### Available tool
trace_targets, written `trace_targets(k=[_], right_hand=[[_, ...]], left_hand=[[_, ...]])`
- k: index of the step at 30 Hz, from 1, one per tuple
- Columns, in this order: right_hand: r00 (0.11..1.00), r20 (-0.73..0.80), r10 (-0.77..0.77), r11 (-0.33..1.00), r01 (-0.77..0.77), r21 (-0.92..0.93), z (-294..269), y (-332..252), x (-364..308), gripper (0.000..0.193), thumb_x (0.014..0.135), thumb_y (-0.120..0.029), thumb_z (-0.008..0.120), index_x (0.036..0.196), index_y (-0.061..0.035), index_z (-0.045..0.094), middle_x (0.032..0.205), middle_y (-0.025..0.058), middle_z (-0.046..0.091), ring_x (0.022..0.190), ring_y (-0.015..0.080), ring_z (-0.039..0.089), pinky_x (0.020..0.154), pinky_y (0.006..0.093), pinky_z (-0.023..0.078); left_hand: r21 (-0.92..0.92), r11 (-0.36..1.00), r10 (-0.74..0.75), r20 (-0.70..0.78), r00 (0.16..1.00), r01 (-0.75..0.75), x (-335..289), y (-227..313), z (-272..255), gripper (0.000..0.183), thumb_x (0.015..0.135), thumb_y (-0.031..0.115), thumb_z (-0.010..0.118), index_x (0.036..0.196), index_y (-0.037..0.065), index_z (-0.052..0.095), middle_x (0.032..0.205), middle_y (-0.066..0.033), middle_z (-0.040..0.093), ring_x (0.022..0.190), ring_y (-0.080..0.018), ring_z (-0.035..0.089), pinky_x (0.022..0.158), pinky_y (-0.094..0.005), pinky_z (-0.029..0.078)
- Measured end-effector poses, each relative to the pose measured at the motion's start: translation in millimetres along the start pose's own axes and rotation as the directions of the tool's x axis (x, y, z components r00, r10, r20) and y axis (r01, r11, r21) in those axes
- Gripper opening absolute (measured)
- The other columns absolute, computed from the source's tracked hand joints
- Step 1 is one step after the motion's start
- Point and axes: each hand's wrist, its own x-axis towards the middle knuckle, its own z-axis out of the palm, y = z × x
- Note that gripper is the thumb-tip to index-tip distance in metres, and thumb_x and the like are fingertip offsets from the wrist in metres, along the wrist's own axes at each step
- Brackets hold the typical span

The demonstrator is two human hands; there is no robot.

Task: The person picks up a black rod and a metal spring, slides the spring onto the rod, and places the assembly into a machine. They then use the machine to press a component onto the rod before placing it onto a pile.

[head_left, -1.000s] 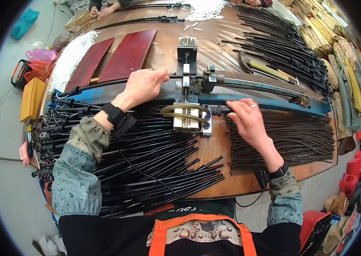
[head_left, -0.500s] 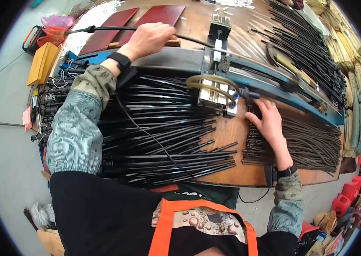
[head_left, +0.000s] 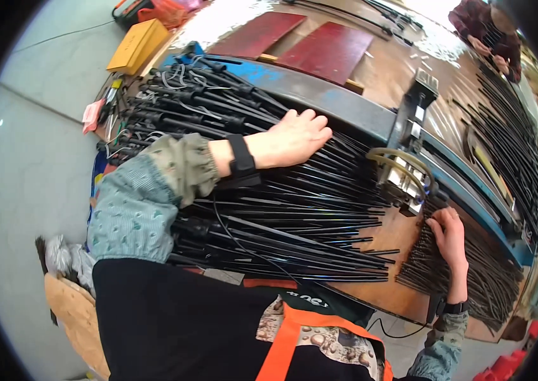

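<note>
My left hand (head_left: 294,138) is over the pile of long black rods (head_left: 282,209), its fingers curled down around a rod; the fingertips are hidden. My right hand (head_left: 449,233) is at the upper edge of a bundle of dark twisted rods (head_left: 488,273), thumb and fingers bent close together on a rod end. Between the hands stands a metal clamping device (head_left: 402,178) with curved yellowish air hoses (head_left: 386,152). It is mounted on a blue-grey metal beam (head_left: 339,101) that crosses the table. Each wrist wears a black band.
Beyond the beam lie two dark red boards (head_left: 326,51) and more black rods (head_left: 513,133). A co-worker (head_left: 494,38) sits at the far right. A yellow box (head_left: 137,46) stands at the left edge. A black cable runs from my left wristband across the rods.
My left hand has let go of the long black rod it held across the beam and come down onto the near pile. My right hand's fingers have drawn closer together. The view has shifted left.
</note>
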Motion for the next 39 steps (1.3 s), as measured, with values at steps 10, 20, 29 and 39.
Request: trace_targets(k=[10, 20, 29, 39], right_hand=[[0.963, -0.111, 0.247, 0.964, -0.233, 0.127, 1.8, 1.1, -20.9, 0.016, 0.094, -0.01, 0.063, 0.086, 0.0015, 0.056, 0.074, 0.0113, 0.049, 0.069, 0.0172, 0.047, 0.065, 0.0297, 0.043], [0.996, -0.087, -0.009, 0.986, 0.023, 0.163, -6.2, -18.5, -41.9, 0.013, 0.086, -0.018, 0.074, 0.088, -0.0065, 0.07, 0.082, 0.0067, 0.065, 0.084, 0.0256, 0.059, 0.075, 0.0367, 0.047], [0.957, -0.257, -0.134, 0.979, 0.088, -0.181, -23.2, 2.8, -84.4, 0.021, 0.08, -0.013, 0.075, 0.099, -0.0076, 0.07, 0.089, 0.0046, 0.065, 0.09, 0.0251, 0.058, 0.079, 0.0361, 0.049], [0.992, -0.071, -0.104, 0.97, 0.085, -0.229, -10.4, -5.3, -57.6, 0.022, 0.077, -0.008, 0.069, 0.099, -0.0093, 0.069, 0.086, 0.0054, 0.06, 0.087, 0.0266, 0.059, 0.078, 0.0382, 0.05]], left_hand=[[-0.218, 0.956, 0.206, 0.032, 0.978, -0.195, -2.6, 0.3, -12.8, 0.011, 0.089, 0.018, 0.06, 0.097, 0.01, 0.058, 0.086, -0.0099, 0.058, 0.08, -0.0302, 0.063, 0.064, -0.0427, 0.054], [-0.317, 0.917, 0.27, 0.046, 0.962, -0.243, 40.4, 130.1, -49.0, 0.013, 0.096, 0.027, 0.059, 0.099, 0.014, 0.059, 0.065, -0.0098, 0.058, 0.055, -0.0319, 0.062, 0.047, -0.0437, 0.049], [-0.314, 0.908, 0.301, 0.029, 0.953, -0.277, 60.1, 150.1, -49.3, 0.014, 0.096, 0.022, 0.06, 0.107, 0.013, 0.061, 0.068, -0.011, 0.059, 0.058, -0.0334, 0.063, 0.048, -0.0438, 0.049], [-0.355, 0.909, 0.236, 0.013, 0.972, -0.216, 57.4, 148.7, -48.0, 0.016, 0.096, 0.021, 0.06, 0.11, 0.013, 0.063, 0.071, -0.0123, 0.062, 0.059, -0.0339, 0.064, 0.049, -0.0431, 0.051]])
